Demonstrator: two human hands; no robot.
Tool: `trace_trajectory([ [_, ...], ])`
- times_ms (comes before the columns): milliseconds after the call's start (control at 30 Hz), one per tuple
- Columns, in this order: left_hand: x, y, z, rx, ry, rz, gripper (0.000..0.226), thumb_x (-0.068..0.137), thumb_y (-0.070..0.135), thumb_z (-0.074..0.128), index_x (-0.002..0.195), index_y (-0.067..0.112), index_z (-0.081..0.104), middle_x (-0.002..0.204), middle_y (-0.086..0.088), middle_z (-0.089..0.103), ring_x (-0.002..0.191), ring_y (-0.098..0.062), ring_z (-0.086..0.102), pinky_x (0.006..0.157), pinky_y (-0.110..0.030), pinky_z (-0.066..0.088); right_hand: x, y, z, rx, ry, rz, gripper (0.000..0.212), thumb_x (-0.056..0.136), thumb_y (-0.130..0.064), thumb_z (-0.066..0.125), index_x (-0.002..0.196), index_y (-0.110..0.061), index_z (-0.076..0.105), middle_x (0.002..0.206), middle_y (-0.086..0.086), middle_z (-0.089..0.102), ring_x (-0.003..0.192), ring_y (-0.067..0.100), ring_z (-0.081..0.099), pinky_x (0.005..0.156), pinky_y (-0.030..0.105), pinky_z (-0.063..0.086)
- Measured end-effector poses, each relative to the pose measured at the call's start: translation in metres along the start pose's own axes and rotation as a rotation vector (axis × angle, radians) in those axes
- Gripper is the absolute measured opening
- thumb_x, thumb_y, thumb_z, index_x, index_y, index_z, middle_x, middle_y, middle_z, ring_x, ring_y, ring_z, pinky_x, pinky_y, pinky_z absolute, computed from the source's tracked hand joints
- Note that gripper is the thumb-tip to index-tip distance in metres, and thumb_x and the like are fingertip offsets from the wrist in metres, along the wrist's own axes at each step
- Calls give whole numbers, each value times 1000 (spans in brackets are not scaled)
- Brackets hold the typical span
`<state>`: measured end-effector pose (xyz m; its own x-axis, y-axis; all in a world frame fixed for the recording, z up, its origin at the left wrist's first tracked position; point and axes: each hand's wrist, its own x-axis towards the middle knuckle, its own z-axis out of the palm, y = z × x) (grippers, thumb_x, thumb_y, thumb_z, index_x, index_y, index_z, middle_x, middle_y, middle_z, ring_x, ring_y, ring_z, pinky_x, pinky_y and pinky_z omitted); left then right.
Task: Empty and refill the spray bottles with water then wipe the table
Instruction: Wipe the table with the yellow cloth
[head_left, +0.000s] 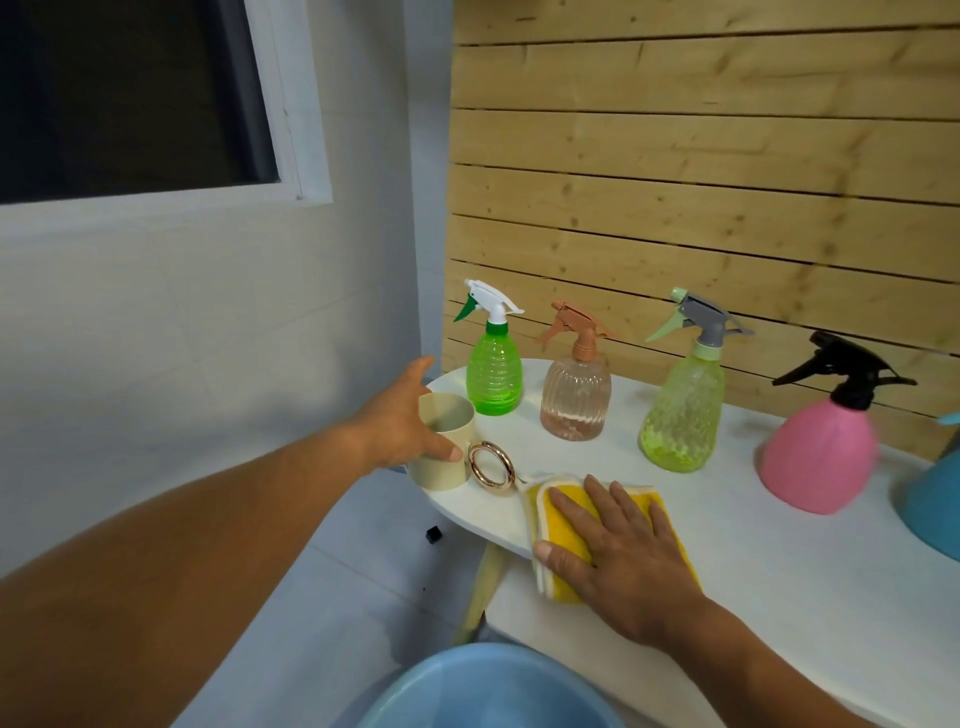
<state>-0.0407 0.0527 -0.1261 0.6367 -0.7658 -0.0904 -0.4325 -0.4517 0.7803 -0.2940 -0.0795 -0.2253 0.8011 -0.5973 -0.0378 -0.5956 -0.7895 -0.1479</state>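
Left hand: the left hand (402, 415) is curling round the cream mug (444, 441) at the table's (727, 597) left end.
Right hand: the right hand (618, 545) is lying spread, pressing the yellow cloth (566, 506) flat.
Bottles: four spray bottles (680, 410) are standing behind, well apart.

Domestic utility corner. White-painted wall with framed window (140, 98), pine slat panelling (701, 171), tiled floor (332, 597). White table (779, 597) carrying household spray bottles (574, 384).

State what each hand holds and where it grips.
The left hand grips the round beige cup around its upper body. The right hand presses flat on the folded yellow cloth, gripping nothing.
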Motion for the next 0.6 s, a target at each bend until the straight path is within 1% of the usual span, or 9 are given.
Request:
trace_trajectory([
  [133,3,-1,1,-11,-4,9,135,69,12,98,165,42,8,153,1,46,134,-28,53,106,-56,53,0,-1,0,1,-6,25,91,70,-90,-9,155,-56,-7,169,-11,-13,156,18,-13,124,53,-9],
  [233,5,-2,1,-1,-16,20,137,69,13,99,165,43,6,158,1,42,137,-28,50,107,-55,52,0,-2,0,-7,-1,56,83,78,-85,-4,156,-54,-6,170,-10,-12,157,20,-12,124,54,-8],
  [300,4,-2,4,29,-27,49,141,66,21,101,165,44,4,166,3,33,145,-27,43,110,-52,50,-1,-4,0,-18,7,83,77,85,-81,1,157,-52,-4,170,-8,-11,157,21,-10,124,55,-7],
  [367,3,4,12,81,20,138,141,63,35,102,167,38,6,171,4,23,154,-23,29,117,-42,39,-5,-3,0,-25,19,118,71,92,-77,7,157,-51,-2,171,-6,-9,157,23,-9,124,55,-7],
  [400,2,9,15,110,77,209,134,67,41,99,167,34,10,171,3,22,156,-20,25,120,-39,33,-5,-4,0,-19,25,131,69,94,-76,9,158,-51,-1,171,-5,-9,157,23,-9,124,56,-7],
  [433,1,15,20,133,135,294,122,74,43,94,167,31,15,171,3,24,157,-19,24,123,-38,28,-5,-5,0,-9,29,143,68,95,-74,9,158,-50,-1,171,-5,-8,157,24,-9,123,56,-7],
  [500,-2,31,36,192,187,474,93,91,40,80,166,27,24,170,2,29,157,-18,25,126,-39,25,-8,-3,-1,6,31,168,66,97,-72,10,158,-50,0,171,-4,-8,157,24,-9,123,56,-8],
  [533,-5,39,45,235,179,540,82,98,38,72,165,26,27,170,2,30,157,-17,25,127,-37,24,-10,-2,-1,15,30,173,65,98,-71,9,158,-49,0,171,-4,-8,157,24,-10,123,57,-9],
  [600,-9,52,68,301,109,620,68,104,31,62,164,25,31,169,4,32,157,-15,25,124,-26,20,-16,4,-2,28,38,183,63,99,-69,8,159,-49,1,171,-4,-8,157,25,-10,123,57,-10],
])
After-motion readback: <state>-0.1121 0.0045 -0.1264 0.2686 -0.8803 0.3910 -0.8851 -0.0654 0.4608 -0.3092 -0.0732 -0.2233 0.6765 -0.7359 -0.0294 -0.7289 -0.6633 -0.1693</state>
